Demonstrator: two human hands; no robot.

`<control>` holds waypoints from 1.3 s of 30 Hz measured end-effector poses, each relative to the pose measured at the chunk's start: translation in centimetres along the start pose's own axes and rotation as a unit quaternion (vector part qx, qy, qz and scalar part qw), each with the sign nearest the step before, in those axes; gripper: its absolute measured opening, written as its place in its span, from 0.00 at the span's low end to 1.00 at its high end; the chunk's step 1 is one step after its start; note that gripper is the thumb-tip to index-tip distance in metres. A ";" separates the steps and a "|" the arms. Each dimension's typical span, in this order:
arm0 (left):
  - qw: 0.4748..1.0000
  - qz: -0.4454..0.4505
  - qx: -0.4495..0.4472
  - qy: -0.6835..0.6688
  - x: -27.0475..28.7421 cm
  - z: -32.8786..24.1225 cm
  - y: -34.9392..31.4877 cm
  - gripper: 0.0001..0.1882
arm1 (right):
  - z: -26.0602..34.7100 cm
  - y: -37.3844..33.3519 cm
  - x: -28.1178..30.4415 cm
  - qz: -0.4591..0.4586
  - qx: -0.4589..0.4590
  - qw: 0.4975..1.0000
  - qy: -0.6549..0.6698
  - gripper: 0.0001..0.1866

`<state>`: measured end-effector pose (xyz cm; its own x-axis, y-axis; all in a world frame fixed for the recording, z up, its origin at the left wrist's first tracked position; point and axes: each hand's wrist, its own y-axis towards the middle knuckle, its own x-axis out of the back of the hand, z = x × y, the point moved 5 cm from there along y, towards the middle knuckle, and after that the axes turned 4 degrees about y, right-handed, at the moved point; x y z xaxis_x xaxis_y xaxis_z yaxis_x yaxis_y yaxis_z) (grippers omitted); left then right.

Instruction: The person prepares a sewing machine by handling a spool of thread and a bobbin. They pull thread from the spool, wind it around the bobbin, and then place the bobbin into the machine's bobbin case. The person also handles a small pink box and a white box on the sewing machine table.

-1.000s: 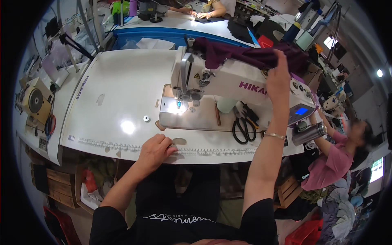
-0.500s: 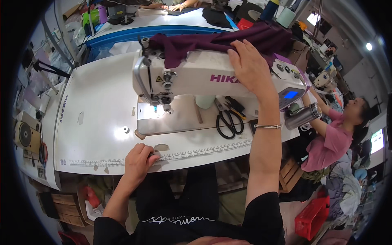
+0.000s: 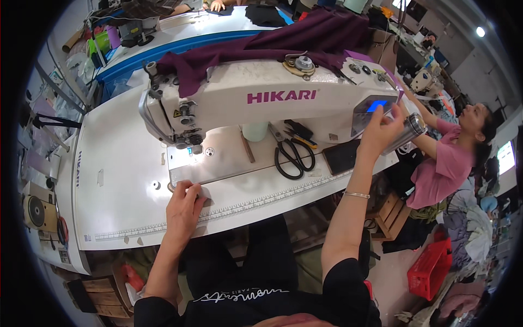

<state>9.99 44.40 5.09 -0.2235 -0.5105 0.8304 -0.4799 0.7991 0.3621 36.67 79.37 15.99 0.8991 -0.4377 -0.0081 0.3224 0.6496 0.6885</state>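
My left hand [image 3: 184, 211] is at the front of the white sewing table, fingers curled together beside a small greyish flat piece [image 3: 205, 192]. What those fingers hold, if anything, is hidden. My right hand [image 3: 379, 129] is raised at the blue-lit control panel [image 3: 376, 106] of the white sewing machine [image 3: 234, 90]; its fingers are apart and hold nothing I can see. Dark purple cloth [image 3: 239, 48] drapes over and behind the machine's arm. The needle area [image 3: 185, 157] is lit.
Black-handled scissors [image 3: 291, 158], a small yellow-and-black tool [image 3: 300, 134] and a dark flat rectangle [image 3: 341, 157] lie under the machine arm. A printed ruler [image 3: 261, 203] runs along the front edge. A metal flask [image 3: 406, 133] stands right; beyond it sits a co-worker in pink [image 3: 444, 163].
My right hand has left the purple cloth on top of the machine and come down right to the control panel. My left hand has shifted slightly at the table. The view has turned.
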 end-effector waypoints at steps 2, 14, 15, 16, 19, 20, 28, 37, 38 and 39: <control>1.000 -0.010 0.000 0.006 0.3 0.0 -0.3 0.18 | -2.4 0.7 -0.7 0.075 -0.009 0.997 -0.021 0.13; 0.991 -0.065 -0.115 0.037 1.7 -3.4 0.4 0.24 | 0.6 -3.3 0.2 0.263 -0.240 0.881 0.313 0.08; 0.987 -0.054 -0.150 0.013 2.0 -4.9 1.2 0.23 | 1.4 -3.6 0.4 0.266 -0.182 0.909 0.265 0.08; 0.982 -0.044 -0.185 -0.012 2.2 -6.6 2.4 0.23 | 2.2 -4.0 0.7 0.266 -0.123 0.932 0.214 0.08; 0.961 -0.022 -0.260 -0.096 3.0 -12.3 6.5 0.20 | 6.1 -6.4 1.1 0.292 0.001 0.950 0.111 0.07; 0.961 0.002 -0.236 -0.146 3.0 -13.9 8.0 0.17 | 8.2 -7.3 1.6 0.300 0.033 0.947 0.109 0.06; 0.790 0.327 0.019 -0.518 0.3 -20.0 17.2 0.14 | 11.1 -15.8 2.0 0.352 0.100 0.907 0.209 0.07; 0.945 -0.124 -0.255 0.164 5.6 -18.3 24.8 0.04 | 2.4 -17.1 1.7 0.286 0.087 0.953 0.038 0.09; 0.934 -0.119 -0.264 0.209 5.5 -18.2 25.1 0.04 | 2.3 -17.3 1.8 0.277 0.072 0.957 0.050 0.09; 0.921 -0.113 -0.273 0.253 5.4 -18.0 25.2 0.04 | 2.4 -17.4 1.5 0.283 0.076 0.955 0.054 0.09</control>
<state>12.01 67.46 26.34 0.3208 -0.5805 0.7484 0.0633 0.8015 0.5946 31.70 65.88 5.72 0.9446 0.0294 0.3269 -0.2635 0.6617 0.7020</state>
